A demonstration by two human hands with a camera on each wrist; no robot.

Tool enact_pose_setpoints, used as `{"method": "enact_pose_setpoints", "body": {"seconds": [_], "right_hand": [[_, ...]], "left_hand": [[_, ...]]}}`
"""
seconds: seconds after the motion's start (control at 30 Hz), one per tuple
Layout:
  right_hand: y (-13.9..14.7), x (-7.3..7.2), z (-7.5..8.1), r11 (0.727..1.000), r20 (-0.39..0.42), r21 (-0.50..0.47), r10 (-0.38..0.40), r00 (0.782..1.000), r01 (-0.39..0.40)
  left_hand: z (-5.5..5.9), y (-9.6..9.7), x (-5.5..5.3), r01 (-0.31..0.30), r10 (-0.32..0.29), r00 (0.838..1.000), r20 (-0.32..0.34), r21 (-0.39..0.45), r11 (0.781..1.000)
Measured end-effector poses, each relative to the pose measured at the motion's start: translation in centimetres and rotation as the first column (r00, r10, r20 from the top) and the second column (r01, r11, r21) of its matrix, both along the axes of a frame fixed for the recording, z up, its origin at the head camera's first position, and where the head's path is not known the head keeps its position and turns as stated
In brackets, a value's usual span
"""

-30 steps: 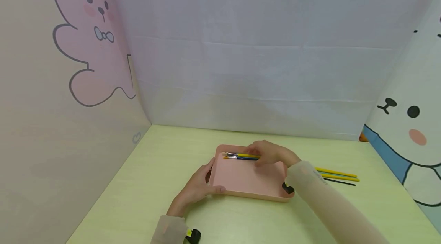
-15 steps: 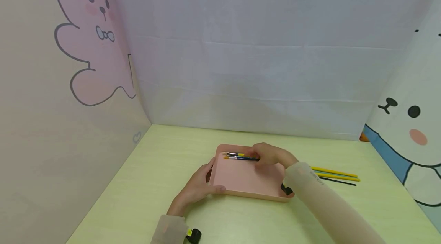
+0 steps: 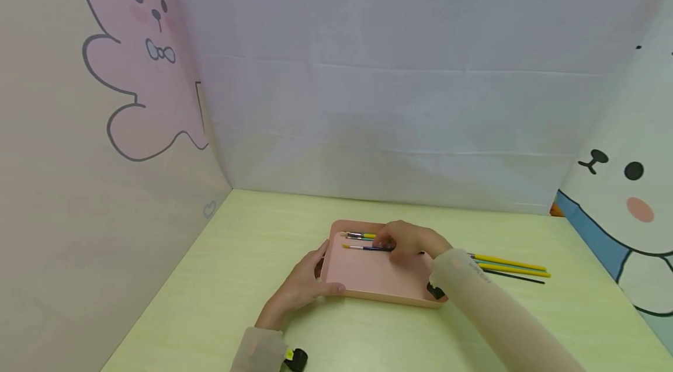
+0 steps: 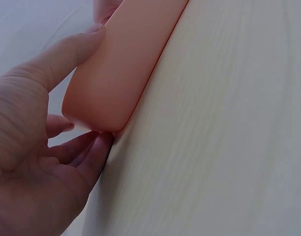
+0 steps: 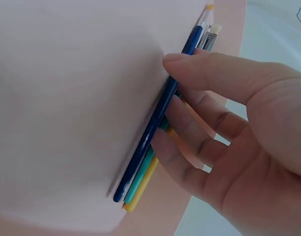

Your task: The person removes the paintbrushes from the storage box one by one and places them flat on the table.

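Observation:
The pink tray (image 3: 363, 270) lies on the table, and my left hand (image 3: 299, 284) holds its near left corner. In the left wrist view the thumb presses one wall of the tray (image 4: 121, 64) while the fingers bend round the corner. Over the tray, my right hand (image 3: 410, 240) pinches a dark blue paintbrush (image 5: 150, 125) between thumb and fingers. Beside that brush, along the far wall inside the tray, lie a teal paintbrush (image 5: 141, 176) and a yellow paintbrush (image 5: 146, 180). The right hand covers part of their handles.
Right of the tray, several more long handles rest on the table, among them a yellow handle (image 3: 512, 261) and a thin black handle (image 3: 515, 276). The right sleeve (image 3: 489, 296) hides their left ends. A white cloth wall (image 3: 394, 97) stands behind the table.
My right hand has slid the dark blue paintbrush toward the near side, apart from the other brushes in the tray. The left hand keeps its place at the tray corner.

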State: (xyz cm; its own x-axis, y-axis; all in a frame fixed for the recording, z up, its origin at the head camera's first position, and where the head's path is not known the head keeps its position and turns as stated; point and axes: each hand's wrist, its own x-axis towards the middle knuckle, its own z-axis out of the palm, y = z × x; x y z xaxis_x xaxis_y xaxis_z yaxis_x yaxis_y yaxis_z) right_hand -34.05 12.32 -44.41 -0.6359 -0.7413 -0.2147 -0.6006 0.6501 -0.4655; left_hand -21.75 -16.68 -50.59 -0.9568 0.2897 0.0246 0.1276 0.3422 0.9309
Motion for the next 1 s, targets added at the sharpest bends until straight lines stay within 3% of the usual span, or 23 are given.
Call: {"method": "enact_pose_setpoints", "body": {"seconds": [0.6,1.0], "right_hand": [[-0.16,0.10,-0.42,0.997,0.068,0.020,-0.078,0.995,0.077],[0.32,-0.02,-0.43,1.000,0.010,-0.024,0.004,1.000,-0.004]], "left_hand": [[-0.02,0.11,-0.13,-0.016,0.016,1.000,0.006,-0.041,0.999],[0.08,0.03,-0.08,-0.005,0.005,1.000,0.004,-0.018,1.000]]}}
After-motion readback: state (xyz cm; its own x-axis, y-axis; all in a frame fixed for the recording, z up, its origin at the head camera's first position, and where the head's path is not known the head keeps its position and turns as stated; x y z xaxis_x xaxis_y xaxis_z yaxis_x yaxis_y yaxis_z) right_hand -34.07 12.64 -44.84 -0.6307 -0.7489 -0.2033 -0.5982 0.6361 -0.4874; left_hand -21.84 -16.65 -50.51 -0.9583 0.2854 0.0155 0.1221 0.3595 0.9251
